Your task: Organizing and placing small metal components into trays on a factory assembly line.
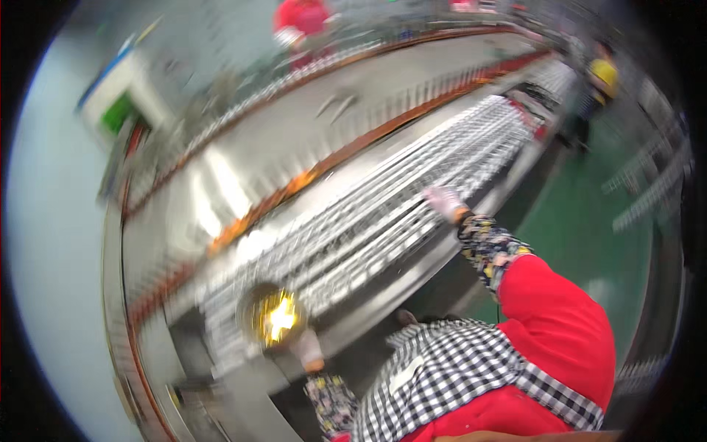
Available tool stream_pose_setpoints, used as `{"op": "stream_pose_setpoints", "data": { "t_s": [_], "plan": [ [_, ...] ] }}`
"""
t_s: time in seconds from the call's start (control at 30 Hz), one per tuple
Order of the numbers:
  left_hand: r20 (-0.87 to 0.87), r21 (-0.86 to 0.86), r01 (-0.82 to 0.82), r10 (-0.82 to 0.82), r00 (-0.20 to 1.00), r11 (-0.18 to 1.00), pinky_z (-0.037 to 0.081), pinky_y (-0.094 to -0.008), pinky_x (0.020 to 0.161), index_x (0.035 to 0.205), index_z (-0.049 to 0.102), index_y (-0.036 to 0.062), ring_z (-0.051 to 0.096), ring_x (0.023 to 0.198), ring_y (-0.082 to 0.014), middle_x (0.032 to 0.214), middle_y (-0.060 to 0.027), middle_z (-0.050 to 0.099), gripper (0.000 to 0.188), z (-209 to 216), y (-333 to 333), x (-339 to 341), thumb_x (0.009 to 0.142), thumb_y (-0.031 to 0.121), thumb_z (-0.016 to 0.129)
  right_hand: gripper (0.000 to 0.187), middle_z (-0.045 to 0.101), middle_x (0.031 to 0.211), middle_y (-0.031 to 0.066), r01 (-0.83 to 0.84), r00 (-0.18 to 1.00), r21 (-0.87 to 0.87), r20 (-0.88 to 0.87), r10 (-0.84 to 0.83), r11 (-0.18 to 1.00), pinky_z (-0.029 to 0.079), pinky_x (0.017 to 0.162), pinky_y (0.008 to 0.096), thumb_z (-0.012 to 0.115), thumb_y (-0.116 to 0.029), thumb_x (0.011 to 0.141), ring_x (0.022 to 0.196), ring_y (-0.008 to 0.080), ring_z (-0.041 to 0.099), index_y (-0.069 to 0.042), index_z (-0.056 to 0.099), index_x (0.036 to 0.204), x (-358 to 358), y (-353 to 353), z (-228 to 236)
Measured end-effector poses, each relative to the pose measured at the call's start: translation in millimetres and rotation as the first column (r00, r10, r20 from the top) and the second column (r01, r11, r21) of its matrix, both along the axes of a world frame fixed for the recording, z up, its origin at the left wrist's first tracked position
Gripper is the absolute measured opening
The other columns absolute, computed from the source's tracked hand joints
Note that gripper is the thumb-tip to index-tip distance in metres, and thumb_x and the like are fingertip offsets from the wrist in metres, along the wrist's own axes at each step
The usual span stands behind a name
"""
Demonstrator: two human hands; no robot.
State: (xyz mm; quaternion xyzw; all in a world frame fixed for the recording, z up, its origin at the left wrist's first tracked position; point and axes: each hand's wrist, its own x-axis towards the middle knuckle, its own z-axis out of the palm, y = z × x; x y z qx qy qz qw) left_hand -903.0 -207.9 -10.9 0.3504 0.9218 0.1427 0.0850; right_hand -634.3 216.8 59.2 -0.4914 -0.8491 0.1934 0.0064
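Long silvery metal strips (390, 221), perforated or ribbed, lie side by side in a bundle along the bench. My right hand (444, 202), in a pale glove, rests on the near edge of the bundle with its fingers stretched over the strips. At the bundle's left end, my gloved left hand (307, 348) is at the lower right edge of a round, dark-rimmed thing (254, 313) with a bright, shiny yellow middle. Motion blur and the round thing hide the left fingers, so their grip is unclear. Patterned sleeve covers run up both forearms.
Beyond the strips, a conveyor (272, 132) runs between orange-brown rails (346, 153) with rows of upright pins. A person in red (302, 22) stands across it; another in yellow (602, 77) is at the far right. Green floor (582, 214) lies to my right.
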Motion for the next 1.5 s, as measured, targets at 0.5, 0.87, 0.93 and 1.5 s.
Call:
{"op": "stream_pose_setpoints", "data": {
  "t_s": [0.5, 0.87, 0.93, 1.5],
  "plan": [
    [0.149, 0.287, -0.4, 0.373, 0.916, 0.87, 0.037, -0.0383, 0.085, 0.103, 0.049, -0.006, 0.046, 0.1, -0.036, 0.105, -0.0244, 0.05, 0.036, 39.5, 41.4, 53.9, 0.083, 0.022, 0.04, 0.043, 0.043, 0.116, 0.0104, -0.256, 0.885, 0.269, -0.32, 0.337, 0.928, 0.034, 0.089, 0.0396, 0.052, -0.027, 0.074, 0.109, 0.0279, 0.039, -0.008, 0.045, 0.111, 114.7, -93.7, -4.3],
    [0.499, 0.561, -0.638, 0.399, 0.769, 0.528, 0.036, -0.0355, 0.088, 0.123, 0.033, 0.0001, 0.041, 0.109, -0.0295, 0.121, -0.0204, 0.038, 0.042, 46.2, 185.6, 215.7, 0.083, 0.011, 0.04, 0.031, 0.058, 0.098, 0.0133, -0.042, 0.948, -0.318, -0.311, -0.063, 0.947, 0.04, 0.084, 0.0352, 0.046, -0.031, 0.079, 0.096, 0.0287, 0.052, -0.01, 0.057, 0.1, 275.9, 23.8, -5.7],
    [-0.087, 0.735, -0.04, 0.153, 0.984, 0.677, 0.038, -0.0344, 0.084, 0.118, 0.038, 0.0003, 0.044, 0.102, -0.0291, 0.116, -0.0175, 0.04, 0.038, 78.7, 232.8, 257.5, 0.082, 0.013, 0.043, 0.03, 0.058, 0.094, 0.0149, -0.048, 0.905, -0.318, -0.415, -0.093, 0.947, 0.042, 0.08, 0.0367, 0.045, -0.029, 0.079, 0.091, 0.0308, 0.053, -0.007, 0.057, 0.096, 265.0, 42.8, 10.3],
    [0.181, 0.091, -0.217, 0.198, 0.963, 0.972, 0.036, -0.0396, 0.08, 0.095, 0.052, -0.0006, 0.049, 0.09, -0.033, 0.093, -0.0184, 0.052, 0.033, 74.2, 321.9, 235.9, 0.081, 0.027, 0.042, 0.044, 0.059, 0.08, 0.0105, -0.266, 0.659, -0.355, -0.746, -0.1, 0.896, 0.048, 0.059, 0.0271, 0.053, -0.036, 0.078, 0.067, 0.0169, 0.057, 0.002, 0.051, 0.1, 153.6, 370.1, 153.8]
  ]
}}
